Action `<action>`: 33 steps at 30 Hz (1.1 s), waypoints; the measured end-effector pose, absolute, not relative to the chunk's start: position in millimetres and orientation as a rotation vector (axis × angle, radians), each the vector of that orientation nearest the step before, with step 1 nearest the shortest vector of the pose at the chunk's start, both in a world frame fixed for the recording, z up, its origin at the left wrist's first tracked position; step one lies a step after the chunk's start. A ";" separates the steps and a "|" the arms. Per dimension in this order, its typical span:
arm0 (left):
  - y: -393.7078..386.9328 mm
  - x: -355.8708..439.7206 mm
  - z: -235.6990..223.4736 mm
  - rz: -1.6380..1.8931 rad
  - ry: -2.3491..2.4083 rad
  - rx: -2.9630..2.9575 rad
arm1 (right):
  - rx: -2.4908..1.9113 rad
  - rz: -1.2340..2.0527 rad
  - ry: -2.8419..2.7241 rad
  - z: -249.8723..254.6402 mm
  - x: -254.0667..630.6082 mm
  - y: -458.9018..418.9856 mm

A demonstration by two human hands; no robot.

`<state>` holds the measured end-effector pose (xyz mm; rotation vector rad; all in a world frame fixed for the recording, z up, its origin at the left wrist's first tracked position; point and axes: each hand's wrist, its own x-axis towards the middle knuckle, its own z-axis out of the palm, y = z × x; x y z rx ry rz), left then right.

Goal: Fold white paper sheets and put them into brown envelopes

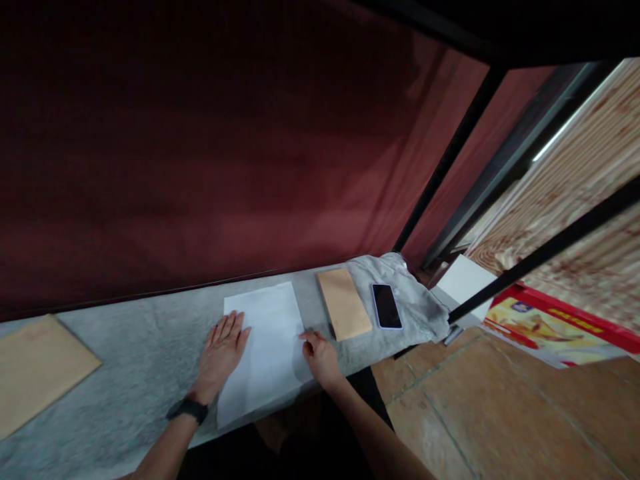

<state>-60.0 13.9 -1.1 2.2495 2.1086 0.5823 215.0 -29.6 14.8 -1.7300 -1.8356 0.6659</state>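
A white sheet of paper (267, 353) lies on the grey cloth-covered table before me. My left hand (223, 347) rests flat on the paper's left side, fingers stretched out, with a dark band on the wrist. At the right edge of the sheet, my right hand (320, 357) has its fingers curled in, thumb and forefinger pinched at the paper's edge. Just right of that hand is a small brown paper envelope or packet (345, 303). A larger brown envelope-like piece (43, 370) lies at the far left of the table.
A phone (387, 307) with a pale case lies at the table's right end. Crumpled grey cloth (420, 297) drapes over that end, beside black frame bars (450, 157). A red printed box (555, 327) and a white box (465, 287) stand low at right. A dark red wall (225, 167) rises behind.
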 end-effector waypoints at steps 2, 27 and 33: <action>-7.0 -77.1 -3.9 0.715 2.033 2.164 | -1.670 0.759 -1.783 13.9 217.4 -27.9; -91.6 -85.2 18.1 0.946 1.547 2.028 | -1.248 1.634 -0.882 29.5 239.4 -48.8; -82.8 -68.6 25.3 0.974 1.817 1.638 | -1.336 1.305 -1.220 31.7 242.7 -49.9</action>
